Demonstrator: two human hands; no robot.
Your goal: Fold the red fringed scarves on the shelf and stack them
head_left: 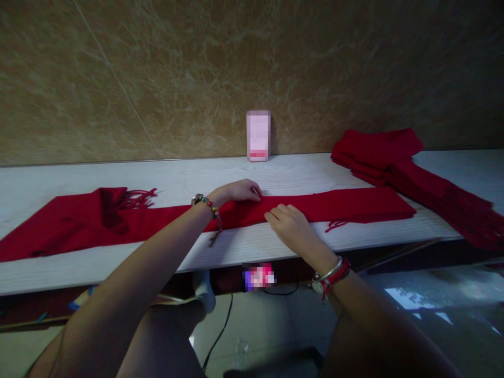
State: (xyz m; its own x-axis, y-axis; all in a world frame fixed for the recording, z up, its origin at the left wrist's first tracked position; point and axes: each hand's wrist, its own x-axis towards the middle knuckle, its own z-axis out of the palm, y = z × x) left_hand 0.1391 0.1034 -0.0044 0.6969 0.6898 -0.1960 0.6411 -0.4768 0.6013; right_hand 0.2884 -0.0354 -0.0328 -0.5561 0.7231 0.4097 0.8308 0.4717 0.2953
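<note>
White tabletop (299, 170), red scarf (350, 202), beneath both hands' fingers (271, 216)

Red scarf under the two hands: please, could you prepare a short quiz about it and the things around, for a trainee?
1. True or false: the phone stands upright by the wall.
2. The folded red pile is near which part of the long scarf? A) left end B) middle C) right end
3. Fill in: the left wrist bracelet has coloured ____.

Key: 1 true; 2 C; 3 beads.
</note>
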